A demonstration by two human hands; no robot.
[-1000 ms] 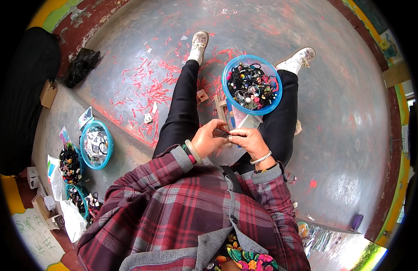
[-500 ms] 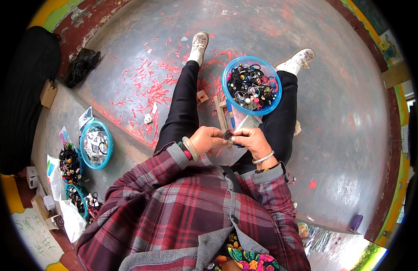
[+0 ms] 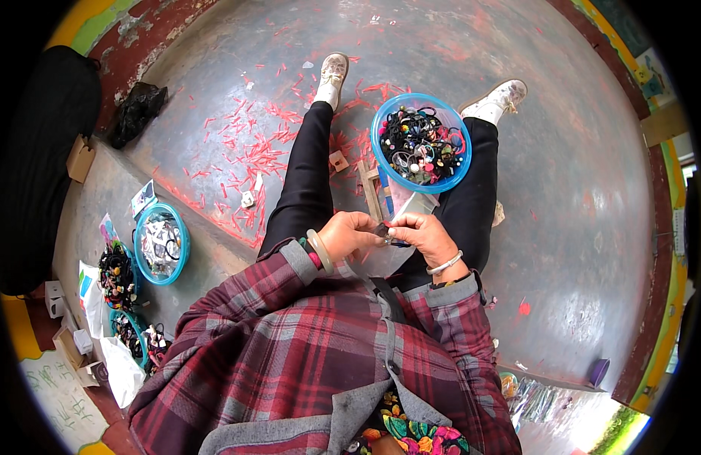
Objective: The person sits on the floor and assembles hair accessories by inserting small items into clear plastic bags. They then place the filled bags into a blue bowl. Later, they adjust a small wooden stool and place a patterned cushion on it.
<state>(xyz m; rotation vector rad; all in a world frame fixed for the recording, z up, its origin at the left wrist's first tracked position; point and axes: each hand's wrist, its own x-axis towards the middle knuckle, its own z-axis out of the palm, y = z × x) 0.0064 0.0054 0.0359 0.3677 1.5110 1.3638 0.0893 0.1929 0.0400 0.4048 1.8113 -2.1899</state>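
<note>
In front of my lap, my left hand [image 3: 349, 234] and my right hand [image 3: 426, 240] meet fingertip to fingertip. Both pinch a small black hair tie [image 3: 381, 230], mostly covered by the fingers; its details are too small to make out. Just beyond my right hand, near my right leg, a blue-rimmed basket [image 3: 376, 144] holds a heap of mostly black hair ties [image 3: 420, 148] with coloured beads and charms. Below it, between the legs, are a pale sheet or packet [image 3: 420, 203] and a wooden frame [image 3: 369, 191].
Red scraps [image 3: 259, 155] litter the floor around my left leg. On the raised step at left stand a blue basket of small packets [image 3: 161, 243] and more containers of hair ties [image 3: 117, 277]. A black bag [image 3: 140, 114] lies farther off. Clear packets [image 3: 544, 409] lie at lower right.
My fingers have shifted slightly around the hair tie, and less of its dark bunch shows. The blue-rimmed basket has moved very slightly. Otherwise the scene looks the same.
</note>
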